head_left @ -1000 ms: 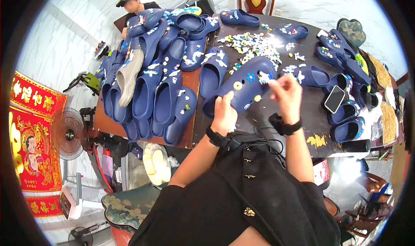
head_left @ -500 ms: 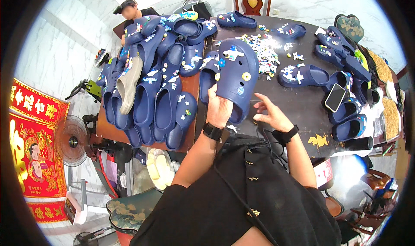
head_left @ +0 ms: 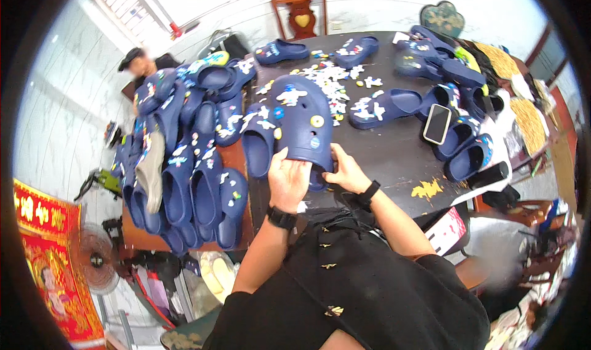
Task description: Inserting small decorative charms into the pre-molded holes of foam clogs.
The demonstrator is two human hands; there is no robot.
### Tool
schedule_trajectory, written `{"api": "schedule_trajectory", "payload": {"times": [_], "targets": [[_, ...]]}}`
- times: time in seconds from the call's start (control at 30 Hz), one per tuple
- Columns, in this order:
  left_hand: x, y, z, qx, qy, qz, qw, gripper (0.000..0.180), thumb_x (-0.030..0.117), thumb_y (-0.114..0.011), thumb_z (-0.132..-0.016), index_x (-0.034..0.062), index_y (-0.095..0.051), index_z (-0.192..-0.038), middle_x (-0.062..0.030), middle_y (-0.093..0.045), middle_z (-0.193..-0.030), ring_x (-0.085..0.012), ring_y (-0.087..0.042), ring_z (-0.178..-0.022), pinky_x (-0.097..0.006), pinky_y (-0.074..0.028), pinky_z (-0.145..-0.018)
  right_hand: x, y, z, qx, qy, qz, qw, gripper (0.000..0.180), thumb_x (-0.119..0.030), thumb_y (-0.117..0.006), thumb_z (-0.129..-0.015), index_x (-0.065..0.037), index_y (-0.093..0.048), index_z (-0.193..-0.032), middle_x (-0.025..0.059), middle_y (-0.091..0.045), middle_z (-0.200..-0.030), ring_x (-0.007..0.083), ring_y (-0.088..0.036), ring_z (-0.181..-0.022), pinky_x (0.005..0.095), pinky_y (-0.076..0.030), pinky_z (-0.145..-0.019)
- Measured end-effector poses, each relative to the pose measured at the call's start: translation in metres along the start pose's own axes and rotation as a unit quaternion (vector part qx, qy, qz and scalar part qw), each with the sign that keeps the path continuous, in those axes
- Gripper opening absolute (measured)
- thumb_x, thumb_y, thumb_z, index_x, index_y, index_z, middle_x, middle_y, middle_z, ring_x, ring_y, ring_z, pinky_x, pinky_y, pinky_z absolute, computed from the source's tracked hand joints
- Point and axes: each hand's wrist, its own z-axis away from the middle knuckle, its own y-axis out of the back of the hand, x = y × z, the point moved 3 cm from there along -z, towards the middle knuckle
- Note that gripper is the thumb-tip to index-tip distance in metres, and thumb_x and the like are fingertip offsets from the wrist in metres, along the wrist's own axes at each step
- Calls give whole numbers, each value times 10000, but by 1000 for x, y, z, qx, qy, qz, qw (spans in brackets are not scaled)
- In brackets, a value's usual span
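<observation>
Just nearer the wearer than the heap of small, white, plastic-looking charms (head_left: 336, 91), the navy, round-toed, foam-looking clog (head_left: 297, 136), probably light, springy and best gripped by its rim, has the left hand (head_left: 287, 182) curled into its opening and the right hand (head_left: 349, 174) pinching its side edge.

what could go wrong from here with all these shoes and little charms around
The navy clog is in the left hand and right hand, with loose charms just beyond it; if it slipped, it might scatter some.

The phone appears to rest against clogs at the right, so a nudge there could knock it down.

The grey clog lies on top of a crowded heap, and might slide if that were bumped.
</observation>
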Motion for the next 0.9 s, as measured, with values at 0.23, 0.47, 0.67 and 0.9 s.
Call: {"api": "schedule_trajectory", "payload": {"times": [0.23, 0.47, 0.67, 0.9], "targets": [[8, 20, 14, -21, 122, -225, 966, 336, 124, -509, -908, -43, -481, -1198, -243, -535, -1220, -349, -460, -1236, -440, -358, -1072, 1, 45, 8, 33, -25, -203, 978, 588, -45, -644, -718, 38, -449, -1267, 120, -609, -1110, 168, -581, -990, 302, -462, -896], [76, 64, 66, 123, -15, -387, 914, 296, 137, -539, -907, -17, -545, -1159, -162, -639, -1075, -271, -600, -1066, -383, -479, -921, -4, 127, 47, 243, -65, -218, 943, 525, -78, -628, -765, 43, -490, -1257, 38, -625, -954, 88, -569, -809, 232, -461, -711], [102, 102, 108, 223, -58, -423, 876, 240, 117, -541, -902, 12, -572, -1116, -133, -651, -1042, -233, -625, -1010, -348, -505, -864, 22, 212, 95, 500, -73, -134, 853, 419, -179, -643, -768, 6, -581, -1139, -45, -535, -742, 52, -441, -617, 213, -337, -519], [91, 110, 110, 241, -29, -396, 886, 206, 106, -520, -907, 31, -562, -1094, -106, -654, -1010, -207, -629, -975, -327, -502, -838, 28, 360, 117, 639, -53, -27, 767, 259, -231, -686, -738, 9, -615, -808, -19, -524, -704, 82, -417, -568, 260, -302, -473]]}}
